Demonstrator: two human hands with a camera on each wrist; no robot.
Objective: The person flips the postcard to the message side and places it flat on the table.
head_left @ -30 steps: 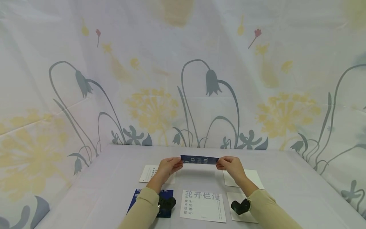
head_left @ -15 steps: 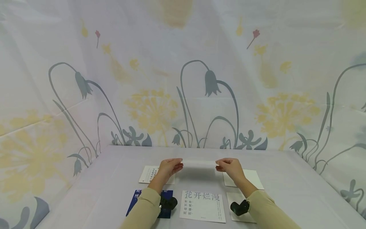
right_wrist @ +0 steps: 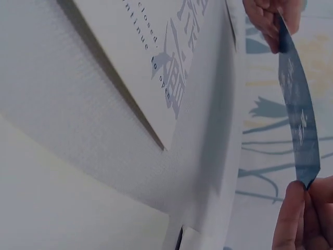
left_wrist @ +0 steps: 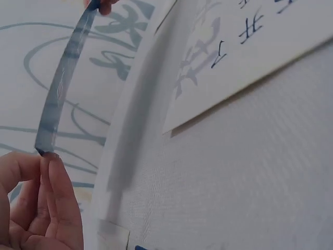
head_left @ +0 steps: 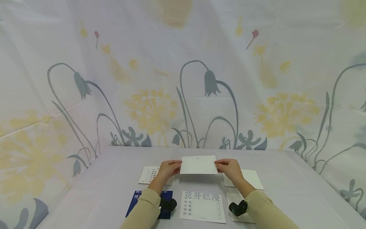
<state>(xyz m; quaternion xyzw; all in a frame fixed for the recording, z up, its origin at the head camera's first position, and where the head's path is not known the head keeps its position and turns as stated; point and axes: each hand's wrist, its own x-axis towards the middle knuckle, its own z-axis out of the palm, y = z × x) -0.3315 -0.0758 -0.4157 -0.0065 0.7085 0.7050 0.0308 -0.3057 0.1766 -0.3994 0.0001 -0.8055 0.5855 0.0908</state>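
Above the table, a card (head_left: 198, 164) is stretched between my two hands, its white side with one tiny mark facing the head camera. Its other side is dark blue, seen edge-tilted in the left wrist view as a narrow blue strip (left_wrist: 65, 80) and in the right wrist view with pale lettering (right_wrist: 301, 112). My left hand (head_left: 166, 170) pinches the left edge between thumb and fingers. The right edge is pinched by my right hand (head_left: 229, 168). Beneath, a white card printed with large grey characters (head_left: 204, 211) lies flat on the table.
A white card with small print (head_left: 147, 174) and a dark blue card (head_left: 135, 202) lie on the left, partly behind my left arm. Two plain pale cards, one farther back (head_left: 253, 178) and one nearer (head_left: 232, 199), lie on the right. A patterned cloth (head_left: 183, 95) hangs behind the table.
The held card has turned over between my hands: its lettered blue side faced the head camera, then only a thin white strip showed, now the white side. Both hands stay nearly in place.
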